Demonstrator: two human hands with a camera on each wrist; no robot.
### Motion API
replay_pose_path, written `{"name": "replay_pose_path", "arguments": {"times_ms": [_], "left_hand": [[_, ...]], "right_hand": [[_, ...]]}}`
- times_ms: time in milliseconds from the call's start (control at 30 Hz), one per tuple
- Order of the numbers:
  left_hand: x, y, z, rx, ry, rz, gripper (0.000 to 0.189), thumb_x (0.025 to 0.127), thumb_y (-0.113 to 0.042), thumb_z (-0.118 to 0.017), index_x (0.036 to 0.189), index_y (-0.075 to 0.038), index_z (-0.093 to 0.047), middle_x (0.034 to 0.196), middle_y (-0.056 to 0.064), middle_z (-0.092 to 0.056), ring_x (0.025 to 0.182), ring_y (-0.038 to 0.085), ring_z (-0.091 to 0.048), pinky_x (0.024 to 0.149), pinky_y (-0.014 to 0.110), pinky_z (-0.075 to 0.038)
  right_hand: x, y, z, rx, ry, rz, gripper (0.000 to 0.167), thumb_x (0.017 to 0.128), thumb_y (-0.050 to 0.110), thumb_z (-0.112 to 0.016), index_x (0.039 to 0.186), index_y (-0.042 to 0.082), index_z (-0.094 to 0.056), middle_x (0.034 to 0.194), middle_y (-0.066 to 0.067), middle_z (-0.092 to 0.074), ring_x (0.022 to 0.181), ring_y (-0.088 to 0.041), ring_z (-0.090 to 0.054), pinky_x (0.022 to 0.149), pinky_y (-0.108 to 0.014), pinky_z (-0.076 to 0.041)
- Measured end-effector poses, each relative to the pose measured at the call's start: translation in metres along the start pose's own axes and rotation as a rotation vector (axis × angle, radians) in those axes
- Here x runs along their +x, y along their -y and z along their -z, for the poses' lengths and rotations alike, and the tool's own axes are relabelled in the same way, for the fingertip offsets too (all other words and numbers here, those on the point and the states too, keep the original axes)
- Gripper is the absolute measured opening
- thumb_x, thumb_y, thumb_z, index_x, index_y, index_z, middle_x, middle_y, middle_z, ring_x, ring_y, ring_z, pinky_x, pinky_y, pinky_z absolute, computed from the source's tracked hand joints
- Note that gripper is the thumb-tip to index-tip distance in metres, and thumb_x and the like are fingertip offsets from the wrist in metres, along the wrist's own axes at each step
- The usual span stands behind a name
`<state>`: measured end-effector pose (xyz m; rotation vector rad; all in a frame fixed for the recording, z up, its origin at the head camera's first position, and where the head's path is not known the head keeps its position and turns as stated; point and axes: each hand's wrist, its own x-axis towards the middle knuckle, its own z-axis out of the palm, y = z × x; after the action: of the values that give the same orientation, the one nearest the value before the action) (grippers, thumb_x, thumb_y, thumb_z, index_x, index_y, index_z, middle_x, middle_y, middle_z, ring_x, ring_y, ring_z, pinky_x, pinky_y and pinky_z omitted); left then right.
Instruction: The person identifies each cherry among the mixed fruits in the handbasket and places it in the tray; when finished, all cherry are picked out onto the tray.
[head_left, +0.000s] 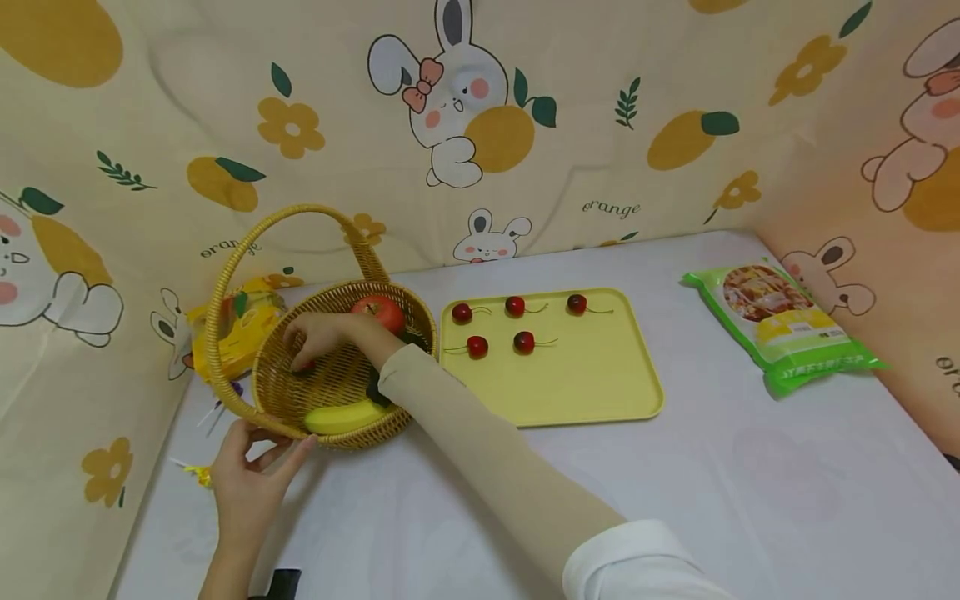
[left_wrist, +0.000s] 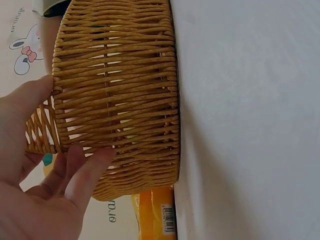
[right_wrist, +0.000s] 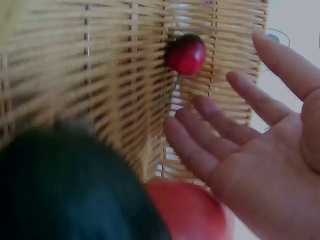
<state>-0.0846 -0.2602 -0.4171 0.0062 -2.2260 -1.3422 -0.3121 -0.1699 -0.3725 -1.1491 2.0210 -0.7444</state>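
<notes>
My left hand (head_left: 251,471) grips the woven basket (left_wrist: 115,100) at the near rim by the handle's base, thumb and fingers on the wicker. Inside the basket, my right hand (right_wrist: 265,135) has its fingers extended beside a dark red cherry (right_wrist: 187,54) with a thin stem; a small gap shows between them. A banana (head_left: 345,417) lies along the basket's near side, and a red apple (head_left: 381,312) sits at the back. The dark green rounded thing (right_wrist: 75,185) near the apple is partly hidden by my right arm in the head view.
Right of the basket lies a yellow tray (head_left: 585,383) bearing several stemmed cherries (head_left: 525,342). A green food packet (head_left: 780,321) is at the far right. Behind the basket's left side stands a yellow packet (head_left: 238,333), with a small yellow-wrapped item (head_left: 201,476) nearer the front.
</notes>
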Motion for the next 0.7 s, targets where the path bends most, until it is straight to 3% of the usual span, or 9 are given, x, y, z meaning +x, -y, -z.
{"name": "replay_pose_path", "arguments": {"times_ms": [200,400,533,700], "left_hand": [[0.0012,-0.0018,-0.001,-0.004,0.0,0.007,0.047,0.064,0.021,-0.082,0.103,0.013,-0.057,0.1,0.012,-0.057,0.089,0.01,-0.059,0.074,0.018,-0.06],[0.0001,0.0019,-0.0015,0.045,-0.004,0.015,0.049,0.064,0.023,-0.081,0.106,0.014,-0.057,0.099,0.003,-0.056,0.089,0.007,-0.058,0.075,0.016,-0.059],[-0.0004,0.0035,-0.001,0.044,-0.004,0.015,0.049,0.064,0.024,-0.081,0.107,0.014,-0.057,0.099,0.001,-0.056,0.089,0.007,-0.058,0.076,0.016,-0.059],[-0.0011,0.0026,0.0003,0.029,-0.003,0.017,0.05,0.064,0.02,-0.083,0.107,0.011,-0.058,0.099,0.001,-0.056,0.089,0.009,-0.059,0.075,0.016,-0.059]], "right_hand": [[-0.0017,-0.0021,-0.0027,0.015,0.041,0.005,0.048,0.094,0.015,-0.07,0.138,0.005,-0.055,0.138,-0.006,-0.054,0.12,-0.014,-0.051,0.089,-0.015,-0.047],[-0.0027,-0.0034,-0.0045,-0.011,0.08,0.016,0.045,0.092,0.013,-0.072,0.134,0.004,-0.059,0.129,-0.006,-0.059,0.111,-0.013,-0.054,0.083,-0.015,-0.047],[-0.0011,-0.0021,-0.0059,0.0,0.127,-0.005,0.048,0.09,0.014,-0.074,0.135,0.006,-0.058,0.13,-0.002,-0.058,0.115,-0.011,-0.052,0.087,-0.014,-0.047],[0.0027,0.002,-0.01,0.006,0.226,0.042,0.052,0.089,0.01,-0.074,0.138,0.004,-0.056,0.132,-0.006,-0.059,0.119,-0.013,-0.054,0.089,-0.014,-0.048]]}}
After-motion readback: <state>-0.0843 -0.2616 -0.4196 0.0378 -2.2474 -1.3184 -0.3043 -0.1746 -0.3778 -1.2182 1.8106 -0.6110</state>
